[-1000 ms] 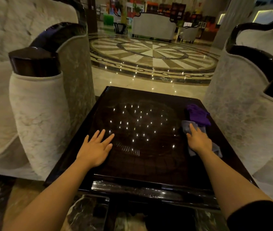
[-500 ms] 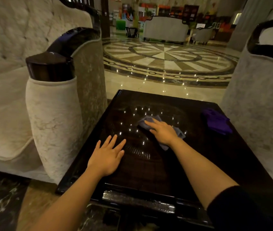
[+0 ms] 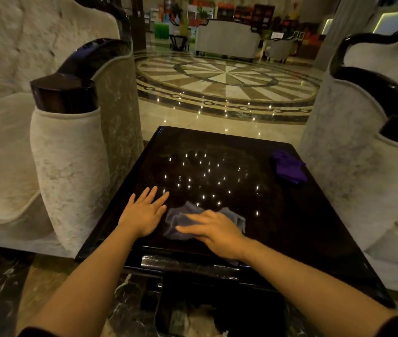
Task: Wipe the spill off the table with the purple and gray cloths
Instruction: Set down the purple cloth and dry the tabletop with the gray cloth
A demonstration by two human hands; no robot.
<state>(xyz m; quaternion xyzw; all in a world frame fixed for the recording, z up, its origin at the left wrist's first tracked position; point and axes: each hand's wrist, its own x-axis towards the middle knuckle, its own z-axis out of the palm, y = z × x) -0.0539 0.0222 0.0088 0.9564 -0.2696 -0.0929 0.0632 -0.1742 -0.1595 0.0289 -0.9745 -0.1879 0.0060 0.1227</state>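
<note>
A dark glossy square table [image 3: 290, 227] stands in front of me, with ceiling lights reflected in its top. My right hand [image 3: 213, 231] lies flat, fingers spread, on the gray cloth [image 3: 181, 221] near the table's front edge and presses it down. Its motion blurs the fingers. My left hand [image 3: 144, 211] rests palm down and open on the table just left of the cloth, holding nothing. The purple cloth [image 3: 287, 167] lies crumpled by the right edge, far from both hands. I cannot make out the spill on the dark surface.
A pale upholstered armchair [image 3: 66, 161] with a dark wooden arm cap stands close on the left. Another armchair [image 3: 363, 171] flanks the table on the right. Beyond the table is a polished marble floor [image 3: 227, 81] with a round pattern, and more seating far back.
My right hand has dragged the gray cloth from the right side by the purple cloth, across the middle, to the front left beside my left hand. The left hand stayed put.
</note>
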